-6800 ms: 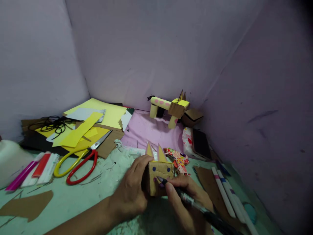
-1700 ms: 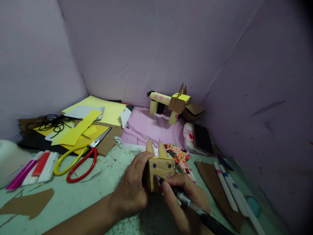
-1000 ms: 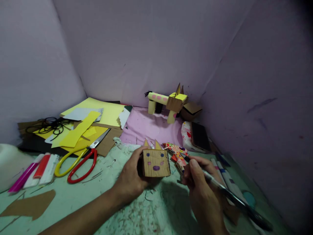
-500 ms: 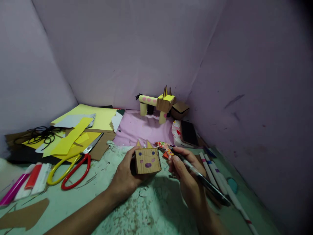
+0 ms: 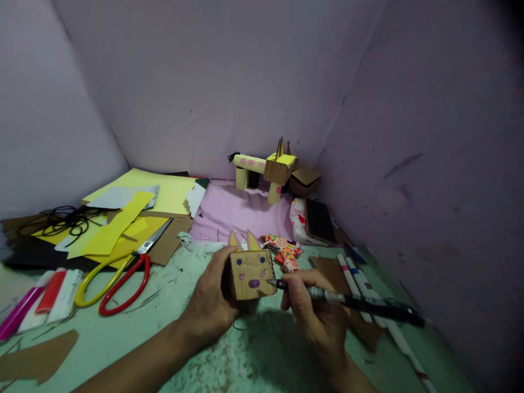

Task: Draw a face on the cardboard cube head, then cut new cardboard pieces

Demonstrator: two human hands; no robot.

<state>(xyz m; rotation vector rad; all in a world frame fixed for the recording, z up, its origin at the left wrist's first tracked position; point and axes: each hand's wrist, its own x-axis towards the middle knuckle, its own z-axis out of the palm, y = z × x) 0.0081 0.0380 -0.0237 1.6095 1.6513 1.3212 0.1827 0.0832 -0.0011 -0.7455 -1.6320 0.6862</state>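
A small cardboard box head (image 5: 250, 267) with two pointed ears faces me, its front marked with dark eyes, pink cheeks and a purple nose. My left hand (image 5: 213, 292) grips it from the left side, fingers partly hidden behind it. A black pen (image 5: 352, 301) is pinched in my right hand (image 5: 317, 311), its tip at the right edge of the box's face; I cannot tell whether it touches. Just behind the right hand lies a colourful patterned piece (image 5: 284, 248).
Scissors (image 5: 143, 256) and yellow paper (image 5: 172, 191) lie left. At the back stands a cardboard animal figure (image 5: 249, 162) on pink cloth (image 5: 229, 213). A phone (image 5: 319, 219) and several white markers (image 5: 360, 284) are on the right. Purple walls (image 5: 229, 82) enclose the table.
My right hand has brought the pen's tip left and down to the box's face, and the pen now lies flatter. The box has shifted slightly right and tilted a little.
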